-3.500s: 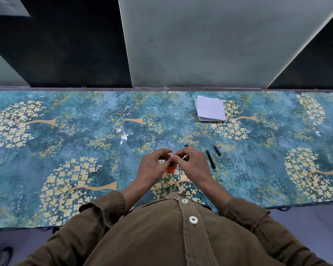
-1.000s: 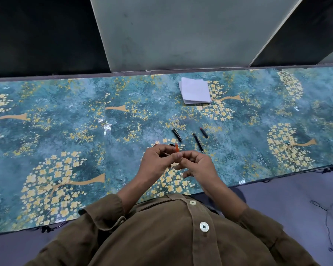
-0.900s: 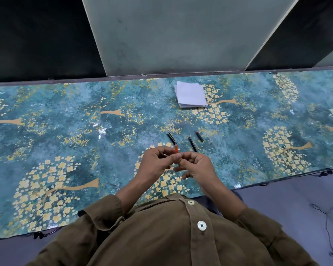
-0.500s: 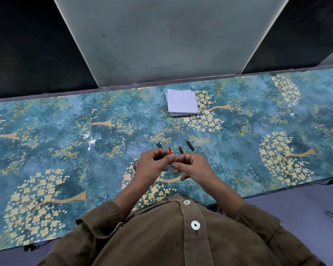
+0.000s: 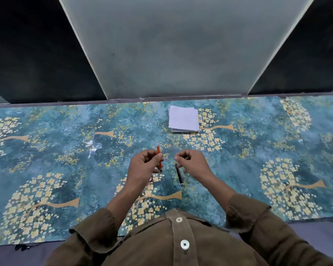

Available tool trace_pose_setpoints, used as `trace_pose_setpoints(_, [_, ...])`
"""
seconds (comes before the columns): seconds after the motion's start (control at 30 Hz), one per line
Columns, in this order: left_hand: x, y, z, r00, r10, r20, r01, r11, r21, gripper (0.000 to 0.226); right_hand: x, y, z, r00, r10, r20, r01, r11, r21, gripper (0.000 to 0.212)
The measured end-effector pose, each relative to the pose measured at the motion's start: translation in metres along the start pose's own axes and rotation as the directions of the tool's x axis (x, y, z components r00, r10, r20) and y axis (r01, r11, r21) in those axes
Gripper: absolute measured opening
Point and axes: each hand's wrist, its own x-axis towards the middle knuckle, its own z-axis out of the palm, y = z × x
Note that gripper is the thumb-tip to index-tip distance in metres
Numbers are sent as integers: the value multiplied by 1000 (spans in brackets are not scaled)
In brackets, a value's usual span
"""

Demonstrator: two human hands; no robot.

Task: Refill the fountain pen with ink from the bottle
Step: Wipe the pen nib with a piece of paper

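Head view is showing the scene from above, and reading from the left, the left hand (image 5: 144, 166) is curling closed around a slim orange pen part (image 5: 158, 157), whose upper end is poking out past the fingers while the lower end is dropping below the thumb. Just to its right, a thin dark pen piece (image 5: 179, 173) is lying on the patterned tablecloth (image 5: 65, 150), between the two hands. The right hand (image 5: 192, 163) is hovering beside it with fingertips pinched together; whether something small is caught in that pinch I cannot tell. Farther back, a folded white paper (image 5: 183, 119) is resting on the cloth, well apart from the hands. No ink bottle is showing anywhere here, so it may be hidden under a hand or out of frame. By my judgement the pen is lying in pieces and the work is sitting at the dismantling or reassembly stage; the next move is probably calling for bringing the two parts into line, steadily, without smearing ink.
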Motion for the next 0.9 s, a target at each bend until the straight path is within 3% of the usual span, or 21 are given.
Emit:
trace_pose_setpoints(0.17, [5, 12, 3, 998, 35, -45, -36, 999, -29, 4, 65, -13, -6, 968, -231, -99, 176, 904, -390, 7])
trace_pose_setpoints(0.27, [3, 19, 3, 993, 52, -110, -58, 997, -54, 7, 109, -19, -8, 942, -335, -28, 261, 782, -565, 16])
trace_pose_setpoints(0.4, [-3, 18, -3, 985, 55, -161, -64, 996, -54, 7, 144, -18, -13, 940, -329, 92, 294, 641, -709, 32])
trace_pose_setpoints(0.57, [-9, 13, -12, 978, 25, -206, -41, 997, -72, 6, 158, -5, -17, 953, -273, 134, 284, 643, -711, 39])
trace_pose_setpoints(0.9, [-11, 8, -14, 981, -13, -193, -3, 996, -86, 7, 163, -3, -23, 966, -247, 79, 245, 771, -588, 40])
